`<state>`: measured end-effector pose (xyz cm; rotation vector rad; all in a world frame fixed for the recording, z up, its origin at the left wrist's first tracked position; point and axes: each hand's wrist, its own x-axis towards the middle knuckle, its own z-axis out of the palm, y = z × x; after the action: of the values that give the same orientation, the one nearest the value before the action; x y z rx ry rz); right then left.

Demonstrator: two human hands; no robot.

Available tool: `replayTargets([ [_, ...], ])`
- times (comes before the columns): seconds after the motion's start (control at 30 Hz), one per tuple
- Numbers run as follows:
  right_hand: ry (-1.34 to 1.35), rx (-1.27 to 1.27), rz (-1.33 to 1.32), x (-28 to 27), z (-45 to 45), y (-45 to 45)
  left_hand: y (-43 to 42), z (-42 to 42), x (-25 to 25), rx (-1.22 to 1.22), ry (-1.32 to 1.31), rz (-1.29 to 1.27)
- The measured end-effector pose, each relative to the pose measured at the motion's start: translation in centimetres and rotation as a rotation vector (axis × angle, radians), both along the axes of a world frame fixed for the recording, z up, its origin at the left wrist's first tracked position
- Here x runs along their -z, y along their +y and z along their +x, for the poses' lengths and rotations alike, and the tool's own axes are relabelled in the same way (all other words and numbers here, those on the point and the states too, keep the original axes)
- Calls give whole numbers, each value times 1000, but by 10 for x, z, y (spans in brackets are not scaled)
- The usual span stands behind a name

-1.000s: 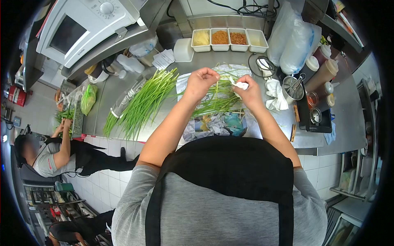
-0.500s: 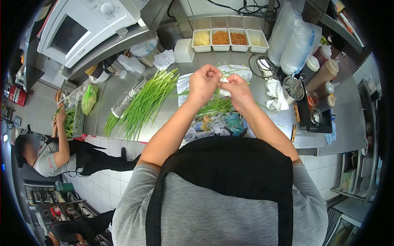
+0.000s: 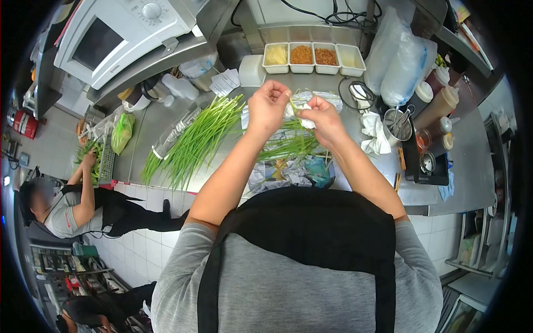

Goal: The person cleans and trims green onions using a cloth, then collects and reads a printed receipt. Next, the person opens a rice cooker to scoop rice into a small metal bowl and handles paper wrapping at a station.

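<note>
Bare hands work above a stainless-steel counter [image 3: 132, 162] in a busy kitchen. The left hand [image 3: 267, 108] pinches the upper end of a green stalk [image 3: 293, 104] between thumb and fingertips, while the right hand [image 3: 324, 120], just beside it, grasps a crumpled white wipe [image 3: 304, 117] between thumb and curled fingers. The stalk stands between the two hands, its lower end meeting the wipe (how far it runs inside is hidden).

Below the hands, loose green stalks [image 3: 295, 145] lie over printed paper [image 3: 328, 98], with crumpled colored paper [image 3: 317, 170] nearer the counter's front edge. To the left, a large heap of long green stalks [image 3: 193, 145] fans toward that edge, against a clear plastic sleeve [image 3: 173, 136].

Four white tubs [image 3: 351, 71] line the back edge, three showing yellow, orange and reddish-brown contents. To the right, a white cloth [image 3: 376, 135] lies beside a metal container [image 3: 401, 134] holding a whisk [image 3: 397, 119]. At far left, a co-worker [image 3: 69, 208] reaches into leafy greens [image 3: 95, 166].
</note>
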<state>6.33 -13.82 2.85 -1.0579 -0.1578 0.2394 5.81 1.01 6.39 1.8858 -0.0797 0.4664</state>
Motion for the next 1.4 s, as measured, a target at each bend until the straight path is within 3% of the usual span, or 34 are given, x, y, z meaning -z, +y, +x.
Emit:
replayTargets([
  [0.17, 54, -40, 22, -15, -6, -3, -2, -6, -4, 7, -16, 52],
  [0.3, -72, -25, -79, -2, -2, 2, -6, -6, -3, 15, -35, 76],
  [0.4, -74, -65, -196, 12, -14, 0, 9, 2, -4, 36, -98, -136],
  [0.5, -132, -122, -375, 21, -32, -9, 44, -4, -30, 16, -331, -272],
  [0.6, -123, -210, -498, 49, -36, -29, 82, -48, -105, -110, -468, -348],
  [0.67, -68, -137, -412, 48, -37, -43, 108, -78, -143, -141, -644, -369],
  [0.73, 32, -42, -294, 45, -34, -54, 141, -93, -162, 30, -778, -184],
  [0.77, 29, -1, -295, 49, -31, -61, 143, -95, -165, -84, -747, -33],
  [0.87, 6, 100, -352, 61, -20, -83, 152, -80, -144, -251, -470, 317],
  [0.97, -95, 183, -521, 75, -15, -98, 179, -40, -80, -206, -357, 732],
  [1.0, -18, 197, -537, 66, -19, -97, 190, -27, -58, -157, -335, 854],
  [1.07, 140, 227, -569, 37, -33, -86, 199, -9, -24, -127, -134, 899],
  [1.1, -51, 213, -689, 37, -35, -86, 200, -2, -9, -112, -36, 922],
  [1.2, -551, 219, -872, 67, -24, -94, 181, 20, 32, -44, -226, 1062],
  [1.23, -403, 153, -713, 63, -25, -95, 161, 21, 34, 26, -215, 1009],
  [1.33, -59, 138, -623, 41, -28, -102, 101, 29, 56, 214, -151, 970],
  [1.4, -103, 242, -741, 35, -29, -106, 64, 32, 78, 338, -198, 928],
])
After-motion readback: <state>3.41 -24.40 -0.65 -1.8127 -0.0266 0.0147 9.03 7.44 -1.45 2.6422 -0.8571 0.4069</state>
